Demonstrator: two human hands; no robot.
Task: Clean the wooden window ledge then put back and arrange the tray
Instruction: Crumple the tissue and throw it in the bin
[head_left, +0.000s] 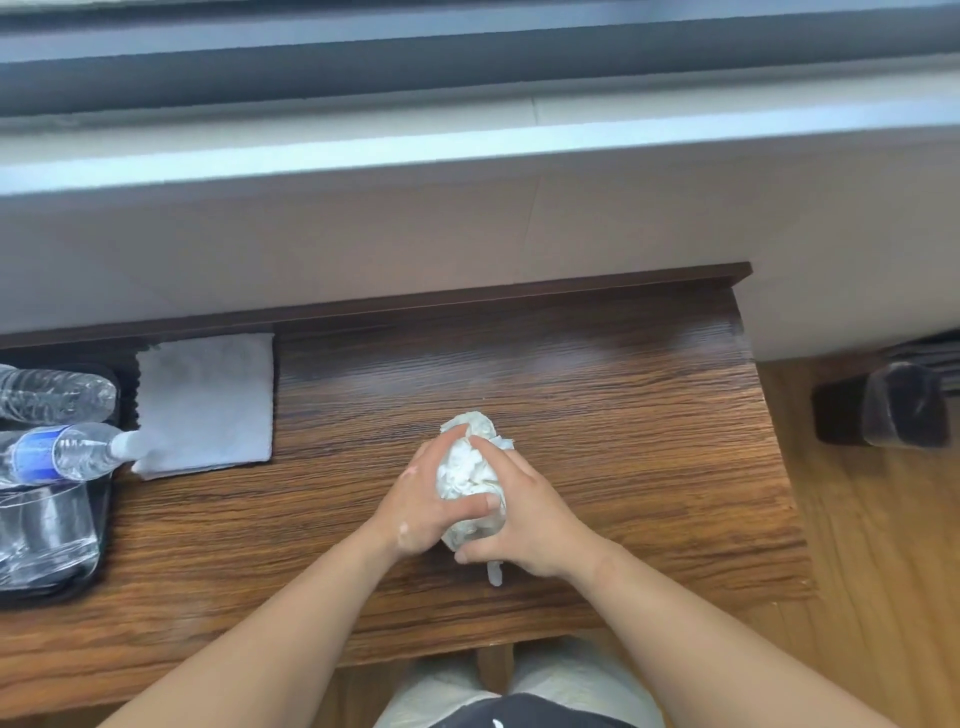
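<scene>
a wooden ledge (597, 395) with dark, strongly striped grain is spread across the middle of the frame, cut off at the left edge and ended by a square corner at the right. a narrow dark lip is raised along its far edge, set against a pale grey wall (467, 234). above that, across the top of the frame, a light sill and a dark window frame (467, 67) are shown, blurred. a soft sheen of light is laid over the far right of the wood.

just right of centre, a white crumpled wad (470, 467) is held over the ledge between both hands. the left hand (421, 499) is curled round its left side, with the thumb laid across the front. the right hand (535, 525) is curled round its right side. a small tail of the wad is left hanging below the right hand; whether the wad is pressed onto the wood cannot be told.

at the left edge a black tray (57, 592) is set on the ledge, partly cut off. a clear bottle (57, 395) and a labelled bottle (62, 452) are laid in it on their sides, with a glass (41, 530) lower in the frame. the labelled bottle's white cap is passed over the rim onto a folded grey cloth (208, 400), laid flat just beside the tray and close to the lip.

at the right, a lighter wooden floor (872, 545) is seen, with a dark film-wrapped object (893, 410) by the wall. pale trousers (571, 680) are seen at bottom centre.
</scene>
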